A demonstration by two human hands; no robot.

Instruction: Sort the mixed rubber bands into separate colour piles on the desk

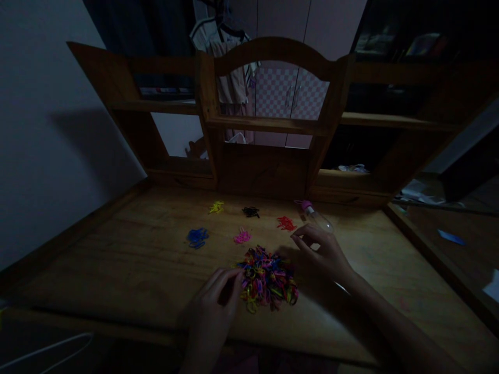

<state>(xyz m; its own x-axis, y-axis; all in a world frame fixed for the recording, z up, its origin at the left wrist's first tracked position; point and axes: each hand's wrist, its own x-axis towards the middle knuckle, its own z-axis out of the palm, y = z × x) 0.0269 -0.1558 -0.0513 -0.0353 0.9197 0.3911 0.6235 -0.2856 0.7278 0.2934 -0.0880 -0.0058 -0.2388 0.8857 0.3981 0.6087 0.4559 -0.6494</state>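
Clock reference: the mixed pile as centre, 12 o'clock toward the wooden shelf [268, 123].
Mixed pile [268, 280]: many-coloured small loops, clips or bands (too dim to tell), heaped on the tabletop [156, 280] between the hands.
Sorted clusters: blue cluster [198, 237] at 10 o'clock, yellow cluster [216, 208] and pink cluster [242, 236] at 11, black cluster [250, 212] between 11 and 12, red cluster [287, 223] between 12 and 1.
Left hand [216, 298]: at 8 to 9 o'clock, fingertips drawn together at the pile's edge; whether they pinch a loop cannot be told.
Right hand [325, 252]: fingertips at 1 o'clock, near the red cluster, thumb and forefinger brought close; any piece between them cannot be made out.
Capped container [309, 209]: clear, lying at 1 o'clock, just beyond the right hand.
Weight: each loop presumably very light.
Stiffness: uncertain; springy if bands, firmer if clips.
Snagging: neighbouring loops likely catch and drag.
Best hold: a fingertip pinch on an outer loop's free end, at the rim.
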